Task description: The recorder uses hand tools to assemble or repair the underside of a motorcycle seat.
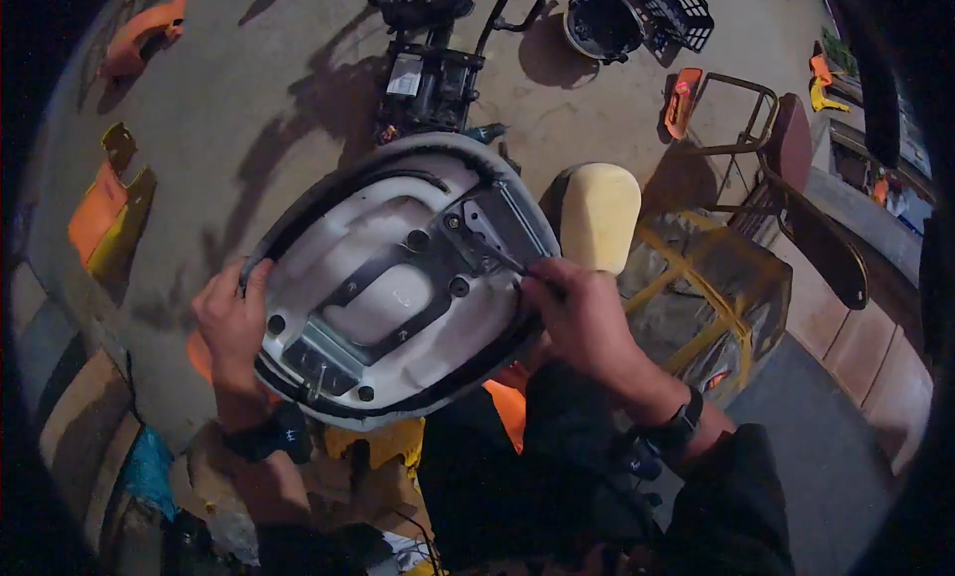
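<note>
A vehicle seat is held tilted in front of me, its pale underside facing me and its dark padded rim around it. My left hand is closed over the seat's left edge, thumb on the near side. At the right, my right hand pinches a thin dark metal tool, whose far end reaches a metal bracket on the underside. Its exact kind is unclear. Another metal bracket sits at the lower left of the underside, with dark round rubber pads nearby.
Beyond the seat stands a dark vehicle frame. A black bucket and black crate are farther right. A cream pad, taped wrapped bundle and metal-framed chair stand at right; orange panels lie left.
</note>
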A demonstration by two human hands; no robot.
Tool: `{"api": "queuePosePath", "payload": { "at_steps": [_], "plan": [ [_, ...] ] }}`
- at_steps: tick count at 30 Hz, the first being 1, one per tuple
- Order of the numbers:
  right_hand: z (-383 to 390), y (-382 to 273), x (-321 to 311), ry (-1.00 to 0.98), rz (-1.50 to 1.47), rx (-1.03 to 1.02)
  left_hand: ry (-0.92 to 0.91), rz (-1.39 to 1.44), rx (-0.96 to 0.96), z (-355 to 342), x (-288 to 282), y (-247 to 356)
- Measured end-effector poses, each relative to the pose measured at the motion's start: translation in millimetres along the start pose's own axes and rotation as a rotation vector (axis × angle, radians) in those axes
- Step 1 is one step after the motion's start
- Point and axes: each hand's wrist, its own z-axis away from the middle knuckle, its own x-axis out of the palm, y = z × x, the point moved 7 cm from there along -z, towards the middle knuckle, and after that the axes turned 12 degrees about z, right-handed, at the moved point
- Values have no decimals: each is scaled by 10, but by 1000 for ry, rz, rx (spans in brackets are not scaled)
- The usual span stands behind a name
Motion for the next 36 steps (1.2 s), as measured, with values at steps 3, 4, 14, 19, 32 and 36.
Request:
{"api": "queuePosePath", "payload": {
  "at_steps": [3, 4, 14, 19, 32, 36],
  "plan": [
    [-38, -140, -115, 25, 147, -47, 33, -4, 31, 0, -54, 27],
    [-41, -181, -145, 67, 191, -78, 35, -2, 49, 1, -45, 24],
    [-108, -154, -349, 260, 138, 188, 25, -38, 48, 22, -43, -50],
    [-342, -198, -514, 218, 102, 53, 49, 0, 94, 33, -20, -40],
    [-855, -863, -763, 198, 500, -494, 34, 3, 138, 21, -17, -53],
    [-963, -1038, -724, 350, 541, -497, 73, -44, 145, 31, -45, -30]
  ]
}}
